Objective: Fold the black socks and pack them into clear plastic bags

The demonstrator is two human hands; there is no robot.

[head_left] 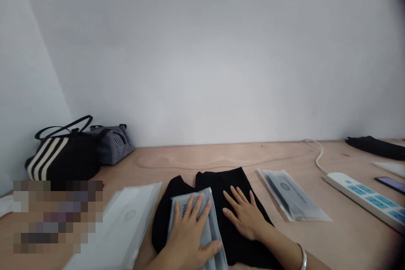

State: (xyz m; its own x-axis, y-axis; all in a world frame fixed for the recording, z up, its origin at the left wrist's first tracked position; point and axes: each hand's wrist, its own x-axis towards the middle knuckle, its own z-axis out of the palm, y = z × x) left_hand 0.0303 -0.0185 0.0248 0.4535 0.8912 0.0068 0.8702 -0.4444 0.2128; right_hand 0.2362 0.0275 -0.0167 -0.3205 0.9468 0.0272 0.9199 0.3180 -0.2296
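Observation:
A folded black garment (232,185) lies on the wooden table (205,158) in front of me. My left hand (189,232) rests flat, fingers spread, on a translucent grey plastic bag (209,230) that lies on the garment's left half. My right hand (243,213) presses flat on the black fabric just to the right of that bag, fingers stretched out. A silver bangle (303,258) sits on my right wrist. Neither hand grips anything.
A second grey bag with a dark item (292,196) lies to the right. White bags (125,225) lie to the left. A striped black tote (61,156) and a pinstriped pouch (110,143) stand at the far left. A white power strip (367,198), a phone (390,184) and black cloth (376,146) are at right.

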